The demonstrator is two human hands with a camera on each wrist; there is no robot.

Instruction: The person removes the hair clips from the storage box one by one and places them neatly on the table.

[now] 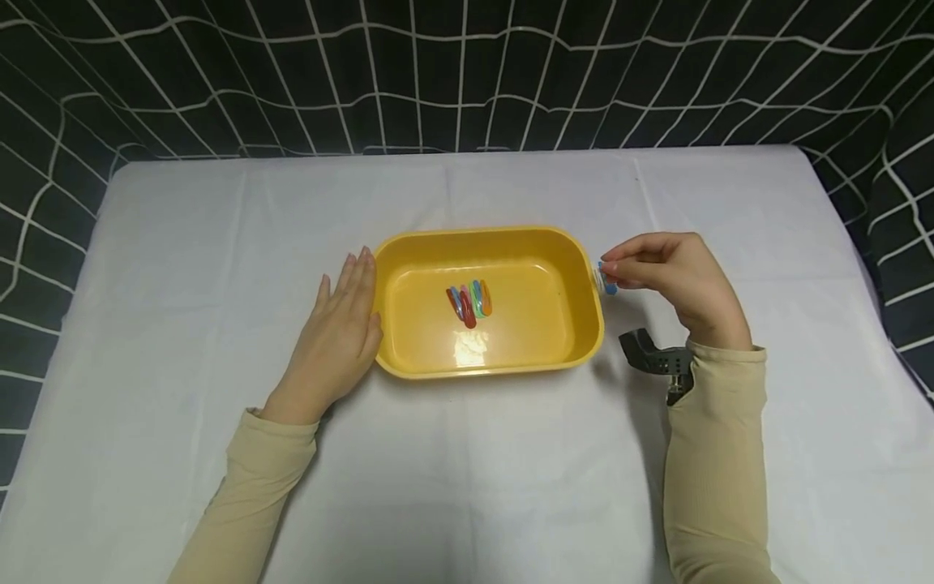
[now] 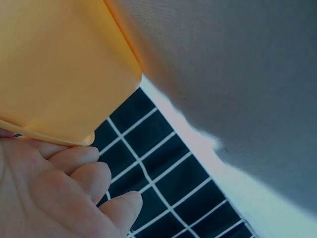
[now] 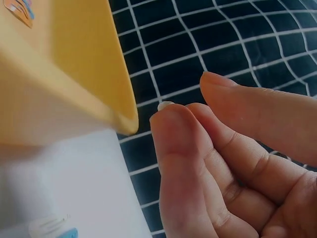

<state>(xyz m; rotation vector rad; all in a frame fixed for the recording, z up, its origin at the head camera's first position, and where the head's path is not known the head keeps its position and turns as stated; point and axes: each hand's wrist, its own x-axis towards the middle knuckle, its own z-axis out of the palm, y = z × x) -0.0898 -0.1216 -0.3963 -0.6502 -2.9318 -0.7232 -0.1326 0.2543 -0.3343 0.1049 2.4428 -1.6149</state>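
Note:
A yellow basin [image 1: 423, 349] stands in the middle of the white table, with several colourful snap hair clips [image 1: 469, 316] laid side by side on its floor. My left hand [image 1: 336, 341] rests with straight fingers along the basin's left end; the left wrist view shows its fingertips at the rim [image 2: 49, 138]. Beyond the basin's right end, my right hand [image 1: 679, 280] hangs with loosely bent fingers, thumb and fingertips close over small white and blue pieces [image 1: 607, 284]. In the right wrist view those pieces [image 3: 54, 228] lie on the tabletop below, and a gap shows between the fingers.
A white cloth [image 1: 452, 454] covers the table. Dark netting with white grid lines [image 1: 467, 81] surrounds its far and side edges. A black camera mount [image 1: 653, 357] juts from the right sleeve towards the basin.

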